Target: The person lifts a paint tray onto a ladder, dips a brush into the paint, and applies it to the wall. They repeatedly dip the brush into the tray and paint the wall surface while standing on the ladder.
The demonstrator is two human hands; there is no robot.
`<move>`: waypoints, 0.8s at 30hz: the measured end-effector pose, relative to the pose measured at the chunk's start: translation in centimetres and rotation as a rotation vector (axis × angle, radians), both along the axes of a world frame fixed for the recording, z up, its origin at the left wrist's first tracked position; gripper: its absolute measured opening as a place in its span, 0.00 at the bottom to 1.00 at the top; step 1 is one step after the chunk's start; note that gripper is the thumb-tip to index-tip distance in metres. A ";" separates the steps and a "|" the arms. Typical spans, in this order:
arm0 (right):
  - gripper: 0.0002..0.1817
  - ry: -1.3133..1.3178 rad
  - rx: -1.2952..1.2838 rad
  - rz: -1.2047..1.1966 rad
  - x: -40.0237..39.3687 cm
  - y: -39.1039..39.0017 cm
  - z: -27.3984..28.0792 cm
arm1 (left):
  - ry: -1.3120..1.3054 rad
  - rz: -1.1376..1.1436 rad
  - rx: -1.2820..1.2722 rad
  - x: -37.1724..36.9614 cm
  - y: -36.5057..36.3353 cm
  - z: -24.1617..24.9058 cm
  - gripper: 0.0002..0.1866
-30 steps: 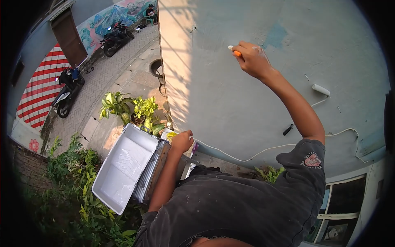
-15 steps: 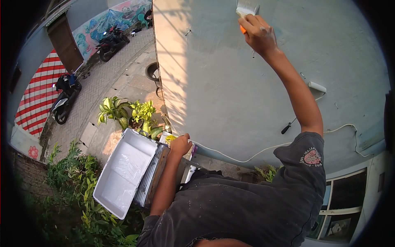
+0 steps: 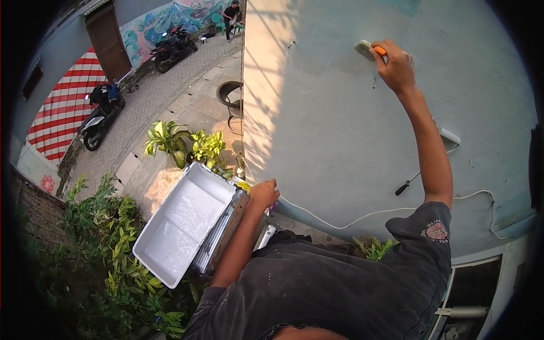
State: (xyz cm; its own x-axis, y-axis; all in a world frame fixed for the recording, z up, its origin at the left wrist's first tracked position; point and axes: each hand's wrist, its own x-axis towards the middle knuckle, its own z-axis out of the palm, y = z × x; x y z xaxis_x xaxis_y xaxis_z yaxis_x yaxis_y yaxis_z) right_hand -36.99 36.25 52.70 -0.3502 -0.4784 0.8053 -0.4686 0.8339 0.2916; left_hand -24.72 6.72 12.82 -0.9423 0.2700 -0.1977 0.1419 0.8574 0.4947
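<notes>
High on the grey-blue wall (image 3: 340,141), my right hand (image 3: 395,67) grips a paintbrush (image 3: 364,50) by its orange handle. The pale bristle end points left and lies against or very close to the wall. My left hand (image 3: 264,194) is closed near my body, beside a small yellow thing (image 3: 243,186); what its fingers hold is hidden. Just left of that forearm, a white paint tray (image 3: 148,226) sits tilted on a metal and wooden support (image 3: 218,235). White paint or a wet film shines inside it.
A paint roller (image 3: 449,136) with a black handle (image 3: 402,188) rests against the wall. A white cable (image 3: 340,227) runs along the wall. Leafy plants (image 3: 127,249) grow below the tray. Motorbikes (image 3: 102,116), a chair (image 3: 229,93) and a person (image 3: 229,20) are in the alley.
My right hand has brought the brush down the wall and turned it so its bristles point left. The camera view has shifted, bringing a person in the alley into sight.
</notes>
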 end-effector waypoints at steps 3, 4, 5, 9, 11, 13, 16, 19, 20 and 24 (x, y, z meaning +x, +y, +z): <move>0.05 0.183 -0.024 -0.058 2.0 0.6 4.7 | -0.004 0.004 -0.019 0.0 0.1 0.2 0.21; 0.05 0.318 -0.007 -0.049 2.5 0.7 5.5 | -0.003 0.003 -0.020 0.0 0.1 0.1 0.21; 0.05 0.452 0.009 -0.042 2.9 1.0 5.9 | 0.005 0.004 -0.005 -0.1 0.1 0.0 0.21; 0.09 0.323 0.130 -0.124 2.2 3.4 1.7 | 0.004 0.011 -0.004 0.1 0.1 0.1 0.20; 0.10 0.206 0.152 -0.090 2.8 3.3 -2.0 | -0.009 0.008 -0.019 0.0 0.2 0.0 0.20; 0.06 -0.007 0.103 -0.092 3.7 3.4 -5.2 | -0.029 0.012 -0.062 -0.4 0.2 -0.1 0.21; 0.08 -0.064 0.099 -0.071 4.8 3.5 -7.8 | -0.002 0.013 -0.047 -0.4 0.2 -0.6 0.22; 0.04 -0.095 0.032 -0.061 6.3 3.6 -6.8 | -0.035 0.012 -0.090 -0.8 0.2 -0.6 0.23; 0.04 -0.087 0.036 -0.080 6.3 3.7 -6.1 | -0.025 -0.007 -0.086 -1.1 0.3 -0.7 0.23; 0.03 -0.251 -0.102 -0.096 5.1 5.5 -2.3 | -0.007 -0.003 -0.086 -0.9 0.2 -0.8 0.23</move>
State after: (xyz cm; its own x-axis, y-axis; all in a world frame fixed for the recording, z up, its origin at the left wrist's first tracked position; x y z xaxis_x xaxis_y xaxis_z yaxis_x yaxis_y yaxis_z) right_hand -31.94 41.71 50.42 -0.5848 -0.3541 0.7298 -0.4331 0.8970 0.0882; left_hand -25.66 6.92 12.02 -0.9400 0.2546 -0.2271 0.1412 0.8963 0.4204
